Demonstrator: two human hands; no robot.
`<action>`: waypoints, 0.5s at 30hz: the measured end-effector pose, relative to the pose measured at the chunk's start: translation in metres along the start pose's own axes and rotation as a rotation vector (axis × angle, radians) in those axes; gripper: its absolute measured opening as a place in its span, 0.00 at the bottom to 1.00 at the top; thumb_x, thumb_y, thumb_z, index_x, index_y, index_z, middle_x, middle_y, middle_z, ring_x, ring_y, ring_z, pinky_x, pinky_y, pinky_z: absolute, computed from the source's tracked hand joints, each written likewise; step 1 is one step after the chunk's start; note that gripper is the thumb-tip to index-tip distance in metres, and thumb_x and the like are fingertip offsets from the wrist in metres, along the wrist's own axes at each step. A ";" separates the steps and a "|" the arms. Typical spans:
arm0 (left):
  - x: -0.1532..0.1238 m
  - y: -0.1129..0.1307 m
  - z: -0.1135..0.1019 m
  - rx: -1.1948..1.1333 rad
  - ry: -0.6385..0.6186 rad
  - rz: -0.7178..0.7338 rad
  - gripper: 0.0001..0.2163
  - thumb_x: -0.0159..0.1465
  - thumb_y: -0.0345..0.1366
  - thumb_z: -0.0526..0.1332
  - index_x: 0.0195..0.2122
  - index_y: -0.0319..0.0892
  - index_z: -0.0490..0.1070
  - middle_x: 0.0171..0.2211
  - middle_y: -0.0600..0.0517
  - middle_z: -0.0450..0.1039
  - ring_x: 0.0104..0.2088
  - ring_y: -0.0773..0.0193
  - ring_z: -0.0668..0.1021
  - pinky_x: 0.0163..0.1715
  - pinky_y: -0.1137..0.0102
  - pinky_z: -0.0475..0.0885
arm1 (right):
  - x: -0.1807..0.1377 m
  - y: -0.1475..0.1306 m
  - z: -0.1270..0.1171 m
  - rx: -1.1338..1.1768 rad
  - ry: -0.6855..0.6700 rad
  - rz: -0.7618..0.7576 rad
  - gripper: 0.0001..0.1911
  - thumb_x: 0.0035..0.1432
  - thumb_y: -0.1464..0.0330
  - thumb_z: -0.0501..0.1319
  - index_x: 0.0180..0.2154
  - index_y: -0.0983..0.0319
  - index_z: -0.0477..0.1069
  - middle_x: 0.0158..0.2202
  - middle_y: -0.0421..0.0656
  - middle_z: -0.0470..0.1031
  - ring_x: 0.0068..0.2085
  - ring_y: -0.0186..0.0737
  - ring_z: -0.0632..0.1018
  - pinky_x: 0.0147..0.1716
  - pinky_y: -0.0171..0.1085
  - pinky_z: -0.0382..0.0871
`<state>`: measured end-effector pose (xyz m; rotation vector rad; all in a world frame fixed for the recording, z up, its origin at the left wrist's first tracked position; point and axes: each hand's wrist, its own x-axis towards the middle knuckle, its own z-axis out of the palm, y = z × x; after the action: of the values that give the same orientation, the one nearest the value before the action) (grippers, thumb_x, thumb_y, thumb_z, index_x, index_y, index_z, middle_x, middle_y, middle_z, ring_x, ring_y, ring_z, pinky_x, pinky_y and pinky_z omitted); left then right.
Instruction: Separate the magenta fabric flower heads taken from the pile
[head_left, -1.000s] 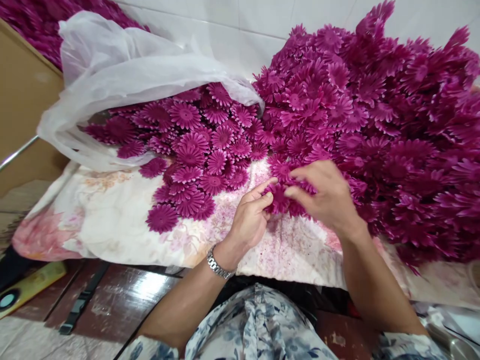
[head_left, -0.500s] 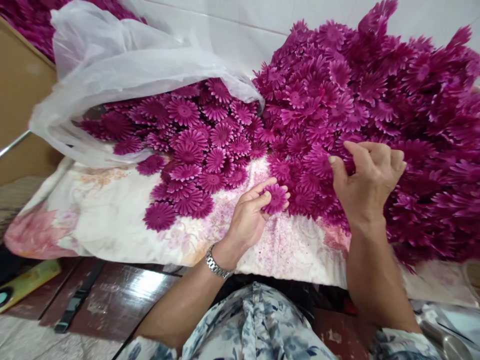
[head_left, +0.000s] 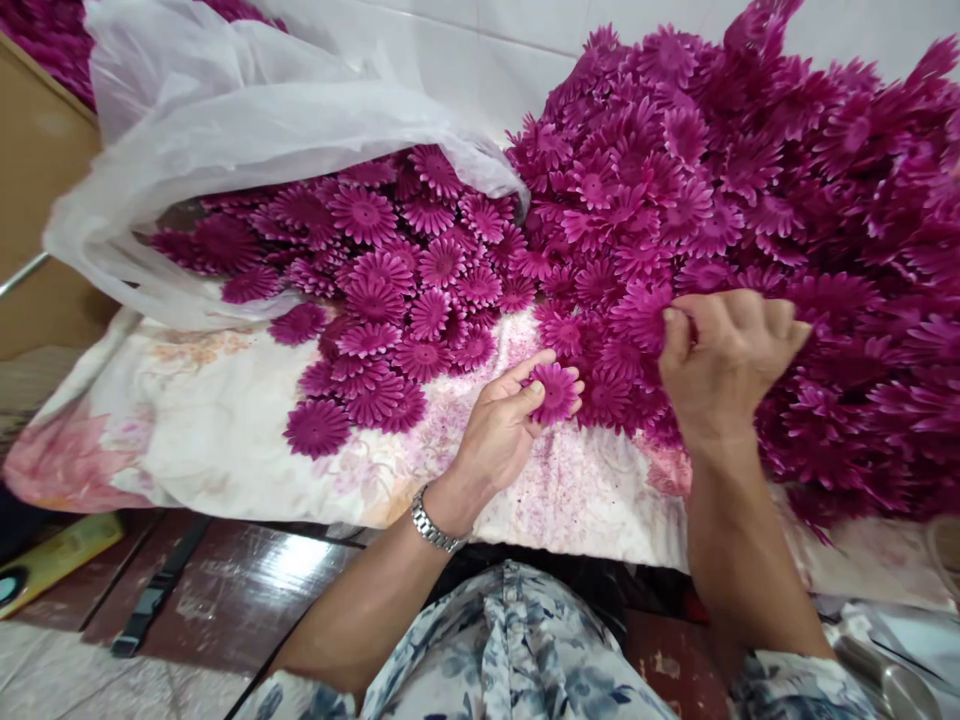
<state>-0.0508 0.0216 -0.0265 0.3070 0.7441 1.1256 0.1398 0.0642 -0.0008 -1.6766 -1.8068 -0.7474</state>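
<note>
My left hand [head_left: 501, 425], with a metal watch on its wrist, pinches one magenta fabric flower [head_left: 555, 390] between thumb and fingers, just above the floral cloth [head_left: 210, 440]. My right hand [head_left: 724, 355] is curled with its fingers closed on a flower at the edge of the big heap of magenta flowers [head_left: 750, 200] on the right. A flatter spread of the same flowers [head_left: 390, 280] lies to the left, partly under a white plastic bag [head_left: 247, 120].
A brown board [head_left: 37, 210] stands at the far left. A yellow tool [head_left: 52, 555] and a black strap [head_left: 150, 600] lie on the dark glossy floor below the cloth. White tiled wall is behind the heap.
My right hand left the flower held in my left hand and moved right and up into the heap, where its fingers closed. My left hand kept hold of its flower.
</note>
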 end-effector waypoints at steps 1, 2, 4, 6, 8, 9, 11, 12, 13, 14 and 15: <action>0.000 0.001 0.000 -0.010 0.003 0.000 0.17 0.57 0.25 0.59 0.49 0.34 0.69 0.34 0.44 0.79 0.35 0.60 0.81 0.43 0.64 0.72 | 0.002 0.005 -0.002 -0.042 0.022 0.031 0.10 0.58 0.61 0.58 0.35 0.60 0.73 0.34 0.49 0.73 0.38 0.48 0.67 0.35 0.44 0.52; 0.000 0.001 0.000 -0.016 0.007 -0.002 0.17 0.58 0.25 0.59 0.49 0.34 0.69 0.33 0.44 0.79 0.35 0.60 0.81 0.43 0.64 0.72 | 0.004 0.006 -0.005 -0.047 0.047 0.023 0.12 0.58 0.61 0.59 0.39 0.61 0.73 0.37 0.51 0.73 0.40 0.50 0.67 0.36 0.45 0.53; 0.001 0.002 0.000 -0.017 0.017 -0.008 0.17 0.57 0.24 0.58 0.49 0.35 0.70 0.32 0.46 0.79 0.33 0.62 0.80 0.39 0.66 0.73 | 0.002 -0.003 -0.009 0.075 0.071 -0.103 0.15 0.58 0.60 0.59 0.43 0.61 0.72 0.39 0.52 0.74 0.40 0.49 0.69 0.38 0.45 0.55; 0.002 0.001 -0.002 -0.009 0.033 -0.004 0.17 0.56 0.24 0.58 0.48 0.36 0.72 0.31 0.48 0.78 0.29 0.66 0.78 0.32 0.71 0.72 | -0.003 -0.022 -0.010 0.293 -0.019 -0.304 0.12 0.58 0.60 0.60 0.41 0.61 0.72 0.34 0.46 0.75 0.37 0.44 0.70 0.38 0.43 0.57; 0.004 0.000 -0.003 -0.003 0.049 0.007 0.16 0.55 0.24 0.59 0.45 0.36 0.74 0.31 0.49 0.77 0.28 0.69 0.76 0.27 0.75 0.70 | -0.010 -0.040 -0.008 0.446 -0.229 -0.436 0.08 0.59 0.63 0.59 0.36 0.60 0.72 0.31 0.42 0.74 0.34 0.39 0.69 0.37 0.41 0.57; 0.004 0.000 -0.003 -0.001 0.052 0.009 0.15 0.54 0.24 0.59 0.44 0.36 0.74 0.32 0.49 0.77 0.28 0.69 0.76 0.27 0.76 0.69 | -0.013 -0.047 -0.006 0.479 -0.329 -0.462 0.07 0.60 0.65 0.58 0.35 0.60 0.72 0.30 0.41 0.73 0.33 0.38 0.68 0.36 0.40 0.57; 0.005 -0.002 -0.002 0.002 0.038 0.007 0.15 0.53 0.23 0.59 0.42 0.35 0.75 0.32 0.49 0.76 0.30 0.69 0.76 0.30 0.76 0.70 | -0.017 -0.054 -0.002 0.495 -0.411 -0.470 0.09 0.62 0.67 0.55 0.32 0.61 0.72 0.29 0.41 0.72 0.33 0.38 0.67 0.35 0.39 0.56; 0.005 -0.003 -0.002 0.003 0.025 0.013 0.14 0.53 0.23 0.60 0.41 0.35 0.75 0.31 0.49 0.76 0.30 0.69 0.75 0.31 0.76 0.70 | -0.018 -0.054 -0.001 0.498 -0.402 -0.460 0.10 0.62 0.67 0.55 0.32 0.61 0.72 0.29 0.41 0.72 0.33 0.38 0.66 0.35 0.39 0.56; 0.005 -0.003 -0.001 0.006 0.009 0.023 0.13 0.52 0.23 0.60 0.39 0.35 0.75 0.30 0.50 0.75 0.30 0.69 0.75 0.32 0.75 0.70 | -0.018 -0.052 0.000 0.499 -0.373 -0.446 0.10 0.62 0.67 0.54 0.32 0.61 0.72 0.29 0.41 0.72 0.33 0.38 0.66 0.35 0.39 0.56; 0.005 -0.004 -0.001 0.011 -0.004 0.035 0.11 0.53 0.23 0.60 0.37 0.36 0.76 0.29 0.50 0.75 0.29 0.70 0.74 0.32 0.75 0.71 | -0.018 -0.050 0.001 0.504 -0.339 -0.433 0.10 0.62 0.66 0.55 0.32 0.61 0.73 0.29 0.41 0.73 0.33 0.38 0.66 0.35 0.40 0.56; 0.004 -0.004 0.000 0.018 -0.007 0.046 0.10 0.53 0.24 0.61 0.35 0.36 0.76 0.29 0.50 0.75 0.29 0.70 0.74 0.31 0.75 0.71 | -0.017 -0.048 0.001 0.511 -0.315 -0.427 0.10 0.62 0.66 0.55 0.33 0.61 0.73 0.29 0.41 0.73 0.32 0.38 0.67 0.35 0.40 0.56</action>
<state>-0.0473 0.0240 -0.0306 0.3444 0.7445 1.1610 0.0930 0.0498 -0.0153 -1.1294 -2.3666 -0.1453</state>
